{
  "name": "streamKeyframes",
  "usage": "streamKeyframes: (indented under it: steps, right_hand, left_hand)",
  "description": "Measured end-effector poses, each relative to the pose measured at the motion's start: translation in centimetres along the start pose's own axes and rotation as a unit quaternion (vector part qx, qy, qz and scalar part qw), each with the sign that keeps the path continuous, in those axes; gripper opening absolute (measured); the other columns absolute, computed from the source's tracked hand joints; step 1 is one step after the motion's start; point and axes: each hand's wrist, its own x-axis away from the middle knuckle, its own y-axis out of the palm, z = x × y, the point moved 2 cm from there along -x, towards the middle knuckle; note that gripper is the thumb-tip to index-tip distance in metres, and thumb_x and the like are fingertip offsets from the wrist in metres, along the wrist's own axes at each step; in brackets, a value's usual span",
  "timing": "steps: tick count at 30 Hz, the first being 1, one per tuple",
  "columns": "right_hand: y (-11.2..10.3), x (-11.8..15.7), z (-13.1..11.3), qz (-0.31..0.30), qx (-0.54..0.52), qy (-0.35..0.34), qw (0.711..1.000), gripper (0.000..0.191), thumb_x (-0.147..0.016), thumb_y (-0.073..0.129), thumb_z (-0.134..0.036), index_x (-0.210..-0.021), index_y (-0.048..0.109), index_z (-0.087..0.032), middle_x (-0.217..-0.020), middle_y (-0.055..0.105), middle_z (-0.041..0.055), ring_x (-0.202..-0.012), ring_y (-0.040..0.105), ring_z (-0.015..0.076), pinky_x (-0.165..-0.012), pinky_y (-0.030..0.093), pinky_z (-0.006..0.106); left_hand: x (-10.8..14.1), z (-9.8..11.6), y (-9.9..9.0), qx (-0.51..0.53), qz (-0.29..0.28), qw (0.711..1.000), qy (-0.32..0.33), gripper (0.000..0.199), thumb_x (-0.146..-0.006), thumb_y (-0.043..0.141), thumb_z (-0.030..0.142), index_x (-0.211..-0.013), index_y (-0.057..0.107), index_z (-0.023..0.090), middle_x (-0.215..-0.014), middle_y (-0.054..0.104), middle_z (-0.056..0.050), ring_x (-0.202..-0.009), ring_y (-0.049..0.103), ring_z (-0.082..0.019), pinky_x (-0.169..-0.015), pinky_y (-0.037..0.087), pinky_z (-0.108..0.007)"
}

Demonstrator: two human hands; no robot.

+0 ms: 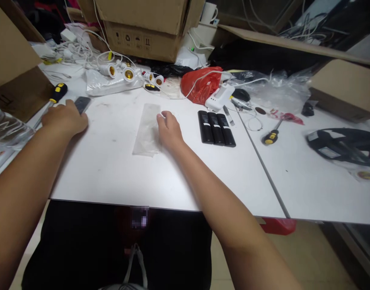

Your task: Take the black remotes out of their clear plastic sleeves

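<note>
On the left of the white table, my left hand [65,117] has its thumb and forefinger around the near end of a flat dark grey slab [83,104]; the hand hides part of it. Beside that hand lies a yellow-and-black screwdriver [58,92]. My right hand [170,129] rests at the right edge of a clear, flat plastic sleeve [147,131]. Its fingers are loosely bent, with a gap between thumb and forefinger and nothing visible in it. Three long black cases with white labels [216,128] lie side by side to the right.
Cardboard boxes [142,42] stand at the back and left. White lamp sockets [129,74], cables, a red plastic bag [199,84] and a white power strip [220,97] line the rear. Another screwdriver [271,137] and a black bundle [343,146] lie right of the table seam.
</note>
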Motion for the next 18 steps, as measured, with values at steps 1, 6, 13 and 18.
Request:
streamKeyframes:
  steps: [1, 6, 13, 18]
  right_hand:
    - [-0.1, 0.0, 0.0, 0.0, 0.002, -0.001, 1.0, 0.058, -0.106, 0.033, -0.052, -0.14, 0.058, -0.012, -0.144, 0.063, 0.0193, -0.134, 0.057, 0.0269, -0.114, 0.041, 0.04]
    - [-0.4, -0.2, 0.3, 0.005, -0.011, 0.005, 1.0, 0.052, -0.105, 0.037, -0.048, -0.136, 0.059, -0.011, -0.137, 0.066, 0.0191, -0.127, 0.061, 0.0259, -0.109, 0.044, 0.037]
    - [-0.7, -0.9, 1.1, 0.031, -0.077, 0.024, 0.996, 0.035, -0.104, 0.045, -0.044, -0.114, 0.064, -0.017, -0.12, 0.072, 0.0137, -0.114, 0.065, 0.0252, -0.104, 0.046, 0.039]
    - [-1.0, -1.5, 1.1, -0.009, -0.29, 0.075, 0.954, 0.037, -0.099, 0.056, -0.059, -0.099, 0.062, -0.022, -0.104, 0.073, 0.0063, -0.101, 0.069, 0.0198, -0.097, 0.054, 0.035]
  left_hand:
    - [0.2, -0.1, 0.3, 0.005, -0.001, 1.0, 0.008, 0.071, -0.092, 0.043, 0.056, -0.151, 0.049, 0.017, -0.15, 0.057, -0.018, -0.137, 0.055, -0.045, -0.1, 0.056, -0.06]
    - [-1.0, 0.3, 0.5, 0.009, -0.024, 0.999, -0.025, 0.091, -0.08, 0.062, 0.059, -0.153, 0.046, 0.005, -0.146, 0.059, -0.025, -0.128, 0.062, -0.044, -0.098, 0.059, -0.052]
    - [-3.5, -0.8, 1.1, 0.06, -0.053, 0.996, 0.042, 0.08, -0.049, 0.07, 0.087, -0.087, 0.07, 0.017, -0.103, 0.073, -0.021, -0.115, 0.062, -0.054, -0.086, 0.05, -0.057]
    - [1.5, 3.5, -3.5, 0.334, -0.003, 0.939, 0.084, 0.033, -0.068, 0.082, 0.049, -0.066, 0.061, 0.024, -0.054, 0.051, -0.003, -0.072, 0.061, -0.031, -0.074, 0.051, -0.042]
